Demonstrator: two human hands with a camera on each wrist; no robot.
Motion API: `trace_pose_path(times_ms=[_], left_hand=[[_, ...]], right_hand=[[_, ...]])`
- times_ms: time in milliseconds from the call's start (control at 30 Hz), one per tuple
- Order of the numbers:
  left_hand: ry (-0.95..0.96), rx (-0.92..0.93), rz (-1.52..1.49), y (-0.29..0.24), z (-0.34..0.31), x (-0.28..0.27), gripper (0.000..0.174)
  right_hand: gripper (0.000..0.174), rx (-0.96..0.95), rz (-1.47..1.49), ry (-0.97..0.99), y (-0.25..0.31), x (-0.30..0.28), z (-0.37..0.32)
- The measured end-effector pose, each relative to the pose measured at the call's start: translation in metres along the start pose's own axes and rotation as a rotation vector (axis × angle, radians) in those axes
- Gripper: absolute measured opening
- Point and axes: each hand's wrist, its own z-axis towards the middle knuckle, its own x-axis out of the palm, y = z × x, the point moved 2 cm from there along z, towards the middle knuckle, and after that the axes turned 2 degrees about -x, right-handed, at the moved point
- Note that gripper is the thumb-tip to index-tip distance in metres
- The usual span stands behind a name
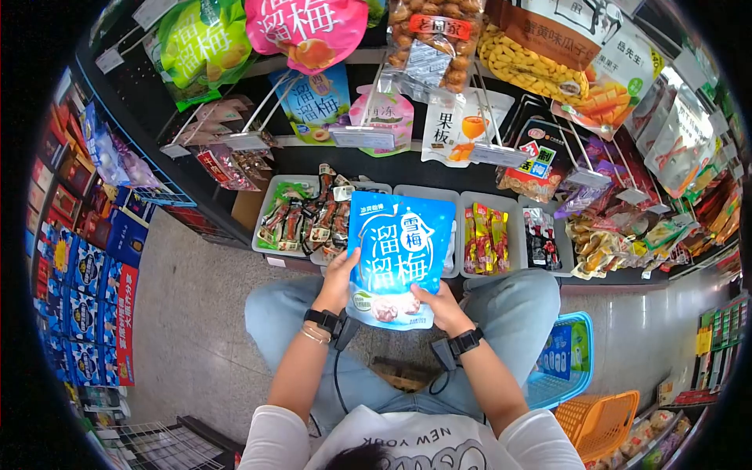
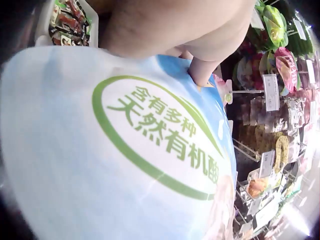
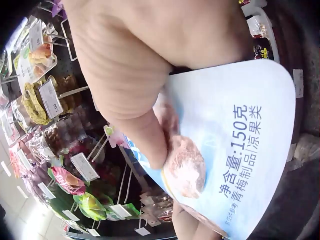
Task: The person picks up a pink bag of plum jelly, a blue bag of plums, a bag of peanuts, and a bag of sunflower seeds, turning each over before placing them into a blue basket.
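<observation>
A blue snack bag (image 1: 395, 258) with white Chinese lettering and a picture of plums faces up in front of the person's chest. My left hand (image 1: 338, 280) grips its left edge, thumb on the front. At the lower right my right hand (image 1: 445, 307) pinches the bag, its thumb over the plum picture. The bag's pale lower front (image 2: 65, 150) with a green oval fills much of the left wrist view. In the right wrist view the thumb presses beside the frosted plum print (image 3: 186, 165). The fingers behind the bag are mostly hidden.
Grey bins (image 1: 268, 235) of small wrapped snacks line the low shelf, with yellow-red packets (image 1: 486, 239) in one. Above hang bags on hooks, including a pink bag (image 1: 307, 31). A blue basket (image 1: 578, 368) and an orange basket (image 1: 599, 423) stand at the right.
</observation>
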Motion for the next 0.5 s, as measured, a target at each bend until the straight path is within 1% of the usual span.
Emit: trace_pose_path(times_ms=[100, 200, 300, 367, 400, 433, 467, 500], left_hand=[[-0.013, 0.015, -0.011, 0.001, 0.001, 0.004, 0.023], [-0.023, 0.029, 0.018, 0.001, 0.005, 0.006, 0.024], [-0.052, 0.067, 0.104, 0.009, 0.013, 0.005, 0.022], [-0.095, 0.162, 0.189, 0.015, 0.017, 0.0, 0.025], [-0.12, 0.212, 0.233, 0.016, 0.018, 0.001, 0.028], [-0.104, 0.288, 0.196, 0.012, 0.013, 0.013, 0.039], [-0.139, 0.317, 0.247, 0.009, 0.009, 0.024, 0.052], [-0.18, 0.424, 0.341, 0.013, 0.011, 0.029, 0.057]], right_hand=[[0.03, -0.018, -0.023, -0.104, -0.003, -0.008, 0.005], [0.035, -0.106, -0.128, -0.079, -0.008, -0.02, 0.01], [0.037, -0.191, -0.215, -0.169, -0.019, -0.027, 0.013], [0.037, -0.24, -0.343, -0.211, -0.02, -0.029, 0.011], [0.038, -0.267, -0.405, -0.229, -0.019, -0.027, 0.011], [0.039, -0.265, -0.356, -0.221, -0.011, -0.018, 0.009], [0.039, -0.294, -0.346, -0.237, -0.01, -0.013, 0.01], [0.04, -0.322, -0.337, -0.256, -0.009, -0.01, 0.011]])
